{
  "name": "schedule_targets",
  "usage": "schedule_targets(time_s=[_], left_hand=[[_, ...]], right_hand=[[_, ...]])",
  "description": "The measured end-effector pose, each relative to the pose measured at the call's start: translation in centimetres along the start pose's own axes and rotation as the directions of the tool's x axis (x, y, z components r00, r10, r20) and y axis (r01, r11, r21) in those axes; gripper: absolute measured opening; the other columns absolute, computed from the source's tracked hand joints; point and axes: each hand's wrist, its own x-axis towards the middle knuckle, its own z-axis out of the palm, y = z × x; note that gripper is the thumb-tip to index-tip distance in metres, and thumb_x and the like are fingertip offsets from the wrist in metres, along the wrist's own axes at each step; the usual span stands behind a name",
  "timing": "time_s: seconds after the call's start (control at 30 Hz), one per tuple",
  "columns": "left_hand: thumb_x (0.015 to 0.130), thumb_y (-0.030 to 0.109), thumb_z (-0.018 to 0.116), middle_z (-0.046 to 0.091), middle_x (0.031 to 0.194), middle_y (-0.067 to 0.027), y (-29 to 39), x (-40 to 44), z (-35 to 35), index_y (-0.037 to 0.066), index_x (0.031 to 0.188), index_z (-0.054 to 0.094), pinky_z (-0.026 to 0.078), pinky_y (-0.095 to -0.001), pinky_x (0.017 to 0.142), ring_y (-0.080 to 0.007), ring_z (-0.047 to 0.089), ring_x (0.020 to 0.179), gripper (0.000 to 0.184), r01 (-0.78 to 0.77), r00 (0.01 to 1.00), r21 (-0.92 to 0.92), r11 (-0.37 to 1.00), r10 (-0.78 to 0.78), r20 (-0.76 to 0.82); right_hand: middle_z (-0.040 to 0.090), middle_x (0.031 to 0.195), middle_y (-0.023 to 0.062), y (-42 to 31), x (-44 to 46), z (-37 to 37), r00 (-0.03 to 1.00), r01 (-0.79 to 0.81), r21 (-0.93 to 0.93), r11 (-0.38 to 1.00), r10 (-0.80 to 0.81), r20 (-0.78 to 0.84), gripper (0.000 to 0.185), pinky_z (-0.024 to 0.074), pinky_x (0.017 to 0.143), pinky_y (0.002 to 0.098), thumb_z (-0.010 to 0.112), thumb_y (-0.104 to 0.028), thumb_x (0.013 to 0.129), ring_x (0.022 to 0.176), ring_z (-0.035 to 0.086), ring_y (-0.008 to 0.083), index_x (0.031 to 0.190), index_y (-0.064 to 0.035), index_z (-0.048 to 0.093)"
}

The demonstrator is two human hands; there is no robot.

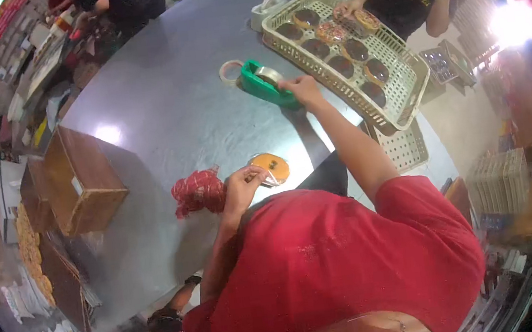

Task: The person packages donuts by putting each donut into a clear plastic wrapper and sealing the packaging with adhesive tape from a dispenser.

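Note:
On the metal table in front of me lies a round orange-topped pastry with a dark mark in its middle. My left hand is closed at its near left edge, pinching a whitish, clear-looking bit of wrapper. Farther forward stands a green tape dispenser with a tape roll in it. The fingers of my right hand are bent together at its near right end, beside the roll; the tape between them is too small to make out clearly. A red patterned cloth bundle sits left of my left hand.
A cream plastic crate of round glazed pastries stands at the right, with another person's hand in it. A loose tape ring lies beside the dispenser. Brown boxes stand on the left, and another person works beyond the table.

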Motion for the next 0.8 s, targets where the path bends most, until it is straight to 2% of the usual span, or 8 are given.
schedule_targets(time_s=[0.17,0.27,0.43,0.53,0.67,0.7,0.77,0.8], left_hand=[[0.091,0.01,0.071,0.072,0.089,-0.0069,1.4,0.3,0.2,-0.005,0.1,0.07,0.053,-0.0252,0.075,-0.0105,0.066,0.082,0.017,0.033,0.997,-0.032,0.999,-0.03,0.078],[0.092,0.011,0.071,0.072,0.09,-0.0067,1.6,0.2,-0.6,-0.004,0.1,0.07,0.052,-0.0257,0.077,-0.011,0.064,0.083,0.017,0.061,0.995,-0.006,0.998,-0.06,0.075],[0.091,0.012,0.071,0.071,0.089,-0.0061,1.6,1.0,-0.5,-0.003,0.099,0.07,0.051,-0.0254,0.076,-0.0105,0.064,0.083,0.017,0.013,0.996,0.013,1.0,-0.014,0.083],[0.091,0.011,0.071,0.071,0.088,-0.0056,2.8,1.5,-1.1,-0.003,0.097,0.07,0.051,-0.0255,0.075,-0.0104,0.063,0.082,0.016,0.018,0.998,0.061,0.998,-0.022,0.062],[0.092,0.012,0.07,0.069,0.086,-0.0051,4.6,2.1,-1.4,-0.001,0.096,0.068,0.05,-0.0257,0.075,-0.0104,0.063,0.084,0.014,-0.012,0.994,0.111,0.994,0.0,0.109],[0.092,0.012,0.07,0.07,0.086,-0.0065,4.2,2.6,-1.6,0.0,0.098,0.067,0.051,-0.0267,0.075,-0.011,0.064,0.083,0.014,-0.023,0.996,0.127,0.992,0.012,0.093],[0.092,0.013,0.069,0.072,0.088,-0.0094,2.9,2.3,-1.5,0.002,0.103,0.066,0.052,-0.0287,0.073,-0.0123,0.067,0.081,0.016,-0.01,0.997,0.156,0.988,-0.003,0.08],[0.092,0.013,0.069,0.072,0.088,-0.0094,2.5,2.3,-1.4,0.002,0.103,0.066,0.052,-0.0287,0.073,-0.0123,0.067,0.081,0.016,0.003,0.997,0.154,0.988,-0.014,0.072]], right_hand=[[0.071,0.096,0.0211,0.5,-0.4,0.8,0.991,0.046,0.187,0.981,-0.021,-0.133,0.039,0.051,0.081,0.0398,0.082,-0.032,0.078,0.087,0.067,0.03,0.087,0.0042,0.071],[0.068,0.087,0.0193,1.1,-3.1,-1.0,0.758,0.455,-0.081,0.887,-0.434,-0.487,0.032,0.0492,0.083,0.0402,0.083,-0.029,0.07,0.088,0.065,0.0302,0.07,-0.0009,0.068],[0.067,0.086,0.0191,5.7,-3.4,-1.9,0.81,0.263,-0.185,0.947,-0.321,-0.491,0.027,0.0485,0.084,0.0406,0.082,-0.024,0.07,0.088,0.065,0.0319,0.07,-0.0014,0.068],[0.067,0.082,0.0173,5.7,-2.7,-1.0,0.835,0.202,-0.097,0.975,-0.223,-0.503,0.026,0.0493,0.081,0.0393,0.082,-0.024,0.072,0.084,0.065,0.028,0.073,-0.0013,0.068],[0.063,0.072,0.0092,6.2,-5.1,-1.3,0.969,-0.011,0.059,0.998,0.025,-0.246,0.028,0.0495,0.071,0.0343,0.081,-0.024,0.075,0.071,0.062,0.0219,0.071,-0.0011,0.066],[0.063,0.072,0.0092,5.5,-5.4,-0.7,0.974,0.009,0.049,0.999,0.002,-0.228,0.028,0.0495,0.071,0.0343,0.081,-0.024,0.075,0.071,0.062,0.0219,0.071,-0.0011,0.066],[0.056,0.063,0.0013,2.1,-10.1,0.3,0.941,0.133,0.164,0.978,-0.177,0.29,0.029,0.045,0.057,0.0277,0.08,-0.024,0.079,0.058,0.055,0.0139,0.071,-0.0017,0.063],[0.056,0.063,0.0013,0.7,-11.8,0.6,0.938,0.126,0.163,0.979,-0.171,0.303,0.029,0.045,0.057,0.0277,0.08,-0.024,0.079,0.058,0.055,0.0139,0.071,-0.0017,0.063]])
